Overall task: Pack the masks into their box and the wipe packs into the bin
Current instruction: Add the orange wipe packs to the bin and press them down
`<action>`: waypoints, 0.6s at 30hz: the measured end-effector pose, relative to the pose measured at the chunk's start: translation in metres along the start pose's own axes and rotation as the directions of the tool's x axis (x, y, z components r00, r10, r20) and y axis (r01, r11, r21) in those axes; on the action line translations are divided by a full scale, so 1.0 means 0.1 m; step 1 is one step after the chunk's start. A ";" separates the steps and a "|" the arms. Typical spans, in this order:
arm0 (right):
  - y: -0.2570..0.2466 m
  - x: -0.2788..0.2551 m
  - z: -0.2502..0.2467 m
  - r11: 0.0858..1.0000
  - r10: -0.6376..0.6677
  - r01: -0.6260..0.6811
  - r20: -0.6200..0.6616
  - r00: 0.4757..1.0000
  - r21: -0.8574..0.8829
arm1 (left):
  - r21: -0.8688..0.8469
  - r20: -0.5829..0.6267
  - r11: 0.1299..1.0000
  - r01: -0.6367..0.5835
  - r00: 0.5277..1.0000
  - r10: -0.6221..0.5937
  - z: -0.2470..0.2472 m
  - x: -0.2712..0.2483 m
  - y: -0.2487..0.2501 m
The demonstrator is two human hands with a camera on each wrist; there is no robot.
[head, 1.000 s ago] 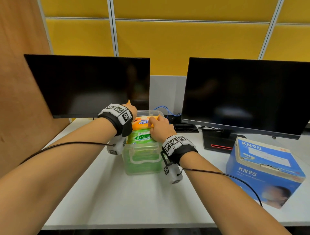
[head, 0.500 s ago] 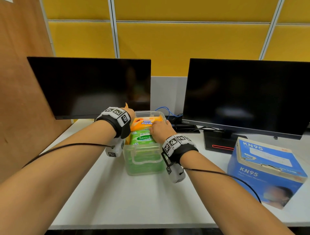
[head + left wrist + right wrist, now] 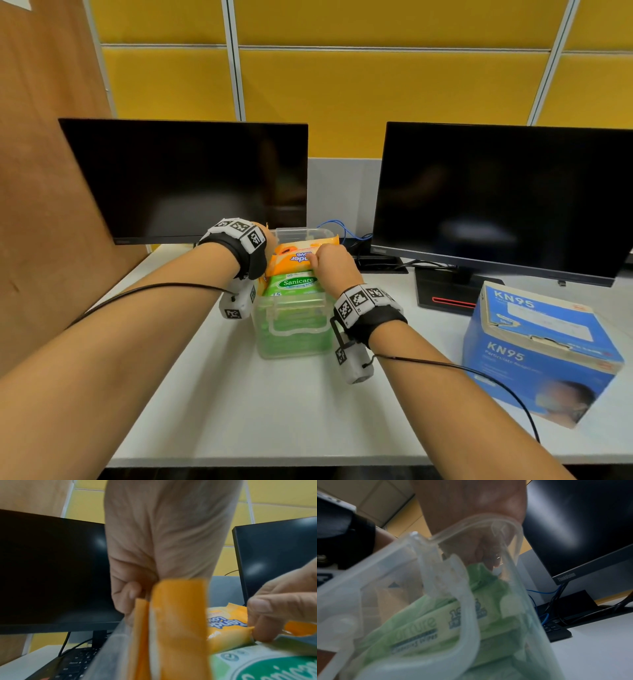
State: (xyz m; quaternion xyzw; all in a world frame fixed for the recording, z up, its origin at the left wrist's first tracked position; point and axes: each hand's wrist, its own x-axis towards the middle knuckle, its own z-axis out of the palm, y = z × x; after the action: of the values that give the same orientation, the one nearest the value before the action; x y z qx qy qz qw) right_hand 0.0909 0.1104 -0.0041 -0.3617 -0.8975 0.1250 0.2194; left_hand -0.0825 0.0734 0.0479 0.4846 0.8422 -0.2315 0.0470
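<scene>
A clear plastic bin (image 3: 294, 342) stands mid-table, filled with green wipe packs (image 3: 296, 284). An orange wipe pack (image 3: 294, 257) lies on top at the bin's mouth. My left hand (image 3: 270, 240) is at the pack's left end, mostly hidden behind the wristband. In the left wrist view its curled fingers (image 3: 126, 596) grip the end flap of the orange pack (image 3: 173, 628). My right hand (image 3: 323, 262) pinches the pack's right near corner. The right wrist view shows the bin's wall (image 3: 518, 582) and green packs (image 3: 453, 626). The blue KN95 mask box (image 3: 537, 349) sits closed at the right.
Two dark monitors (image 3: 185, 178) (image 3: 507, 195) stand behind the bin, with cables (image 3: 339, 229) between them. A keyboard (image 3: 72, 665) lies under the left monitor. A wooden partition (image 3: 44, 171) bounds the left side. White table (image 3: 274, 411) lies in front of the bin.
Both hands have stayed on the orange pack at the top of the bin. The pack sits slightly flatter over the green packs than a second ago.
</scene>
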 end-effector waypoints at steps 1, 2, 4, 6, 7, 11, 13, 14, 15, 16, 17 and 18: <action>0.00 0.01 0.00 1.000 0.009 -0.009 0.015 1.000 0.008 | -0.005 -0.018 1.000 0.007 1.000 -0.007 -0.05 -0.19 0.02; 0.00 0.01 -0.01 1.000 0.022 -0.023 0.025 0.999 0.016 | -0.001 -0.059 1.000 0.012 0.998 -0.012 -0.12 -0.43 0.06; 0.00 0.02 -0.03 0.999 0.044 -0.045 0.044 0.998 0.015 | 0.030 -0.134 0.999 0.013 0.991 -0.009 -0.21 -0.74 0.12; 0.00 0.03 -0.03 0.998 0.068 -0.069 0.068 0.995 0.007 | 0.063 -0.138 0.998 -0.008 0.990 0.017 -0.28 -0.95 0.21; -0.01 0.03 -0.02 0.997 0.074 -0.074 0.075 0.994 0.009 | 0.088 -0.143 0.996 -0.013 0.989 0.026 -0.29 -1.01 0.25; -0.02 0.01 -0.03 0.996 0.083 -0.084 0.085 0.993 0.012 | 0.067 -0.135 0.998 0.002 0.991 0.007 -0.30 -1.02 0.26; -0.02 0.00 -0.04 0.995 0.101 -0.102 0.064 0.993 0.018 | 0.011 -0.117 0.999 0.038 0.992 -0.036 -0.29 -0.93 0.19; -0.01 -0.01 -0.05 0.994 0.102 -0.103 0.047 0.994 0.024 | -0.005 -0.107 0.999 0.044 0.993 -0.044 -0.28 -0.90 0.15; -0.01 -0.02 -0.06 0.995 0.098 -0.099 0.034 0.995 0.024 | -0.023 -0.091 0.999 0.044 0.995 -0.046 -0.26 -0.84 0.11; -0.01 -0.03 -0.07 0.996 0.089 -0.089 0.026 0.996 0.008 | -0.052 -0.074 0.998 0.046 0.996 -0.050 -0.23 -0.74 0.08; -0.01 -0.04 -0.07 0.996 0.084 -0.084 0.034 0.996 -0.010 | -0.075 -0.060 0.996 0.042 0.997 -0.046 -0.19 -0.65 0.06; -0.02 -0.04 -0.07 0.997 0.074 -0.073 0.040 0.996 -0.019 | -0.070 -0.041 0.997 0.038 0.998 -0.041 -0.15 -0.57 0.05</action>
State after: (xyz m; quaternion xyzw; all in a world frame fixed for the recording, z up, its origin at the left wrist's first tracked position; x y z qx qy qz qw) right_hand 0.0962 0.1066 0.0015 -0.3937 -0.8889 0.1325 0.1931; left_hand -0.0460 0.0372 0.0766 0.4706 0.8600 -0.1929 0.0413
